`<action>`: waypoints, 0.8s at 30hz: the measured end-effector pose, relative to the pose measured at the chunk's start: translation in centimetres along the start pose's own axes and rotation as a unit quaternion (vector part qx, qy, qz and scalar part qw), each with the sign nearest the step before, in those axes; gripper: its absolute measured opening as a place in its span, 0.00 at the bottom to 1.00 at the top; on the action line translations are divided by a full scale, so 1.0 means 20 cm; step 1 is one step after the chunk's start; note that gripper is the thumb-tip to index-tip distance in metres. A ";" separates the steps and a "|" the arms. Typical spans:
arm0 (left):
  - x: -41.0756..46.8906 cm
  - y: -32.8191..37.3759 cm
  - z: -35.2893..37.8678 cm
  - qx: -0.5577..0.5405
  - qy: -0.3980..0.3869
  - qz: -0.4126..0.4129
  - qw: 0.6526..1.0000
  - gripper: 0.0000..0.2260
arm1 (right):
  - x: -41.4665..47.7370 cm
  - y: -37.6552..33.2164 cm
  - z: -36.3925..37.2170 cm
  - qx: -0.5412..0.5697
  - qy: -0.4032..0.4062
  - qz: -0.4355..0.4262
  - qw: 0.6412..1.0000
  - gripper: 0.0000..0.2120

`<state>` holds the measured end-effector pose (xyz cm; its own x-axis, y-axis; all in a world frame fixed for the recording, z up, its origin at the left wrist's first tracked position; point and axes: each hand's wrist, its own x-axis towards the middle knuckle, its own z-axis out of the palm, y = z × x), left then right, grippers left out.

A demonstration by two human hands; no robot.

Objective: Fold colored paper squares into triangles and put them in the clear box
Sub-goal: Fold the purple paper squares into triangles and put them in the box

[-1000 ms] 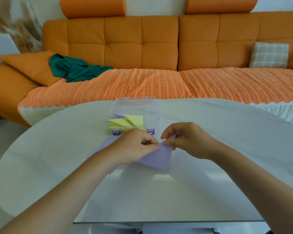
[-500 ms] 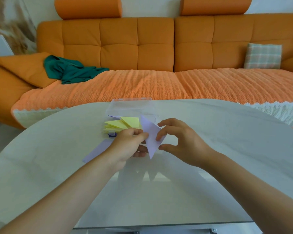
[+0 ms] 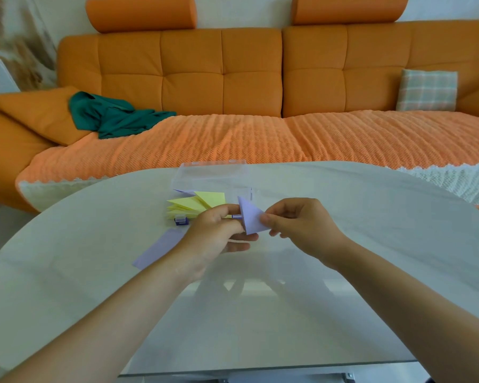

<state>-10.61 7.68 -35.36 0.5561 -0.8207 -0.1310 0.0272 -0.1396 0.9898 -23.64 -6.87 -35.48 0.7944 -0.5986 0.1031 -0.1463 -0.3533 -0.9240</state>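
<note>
Just above the bench (image 3: 343, 272), near the box (image 3: 213, 175), raised off the surface since a second ago and now pinching the purple triangle (image 3: 252, 218) with left grip (image 3: 219, 233) and right grip (image 3: 302, 225) alike, so probably folded and ready for boxing.

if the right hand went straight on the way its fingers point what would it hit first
Beyond the lilac triangle it pinches, the right hand would likely meet the left hand; depth unclear.
</note>
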 end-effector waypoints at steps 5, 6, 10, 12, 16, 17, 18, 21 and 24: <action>0.01 -0.01 0.02 0.033 0.084 0.057 0.994 0.05 | 0.00 -0.02 0.00 0.000 -0.009 0.010 1.000 0.03; 0.01 -0.02 0.02 0.036 0.095 0.068 0.992 0.04 | 0.00 -0.02 0.00 0.006 -0.008 0.010 1.000 0.03; 0.02 -0.03 0.03 0.024 0.101 0.068 0.992 0.03 | -0.01 -0.02 0.00 0.031 -0.013 0.015 0.999 0.06; 0.02 -0.04 0.03 0.017 0.094 0.067 0.993 0.04 | 0.00 -0.02 0.00 0.024 -0.017 0.026 0.999 0.05; 0.01 -0.04 0.02 0.025 0.071 0.068 0.995 0.04 | 0.01 -0.02 -0.01 0.011 -0.026 0.043 0.999 0.05; 0.01 -0.04 0.02 0.034 0.067 0.074 0.994 0.03 | 0.01 -0.02 -0.02 0.010 -0.030 0.045 0.998 0.05; 0.01 -0.04 0.02 0.042 0.064 0.084 0.994 0.03 | 0.01 -0.02 -0.03 0.010 -0.036 0.047 0.998 0.06; 0.01 -0.01 -0.01 0.057 0.064 0.125 0.988 0.13 | 0.01 -0.03 -0.04 0.008 -0.067 0.051 0.996 0.06; 0.00 0.02 -0.04 0.063 0.054 0.144 0.986 0.11 | 0.01 -0.03 -0.06 0.011 -0.084 0.054 0.995 0.05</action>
<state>-9.87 8.08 -34.96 0.6119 -0.7730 0.1675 -0.2438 0.0171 0.9697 -24.13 -7.54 -34.40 0.8622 -0.5031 -0.0588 -0.2254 -0.2771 -0.9340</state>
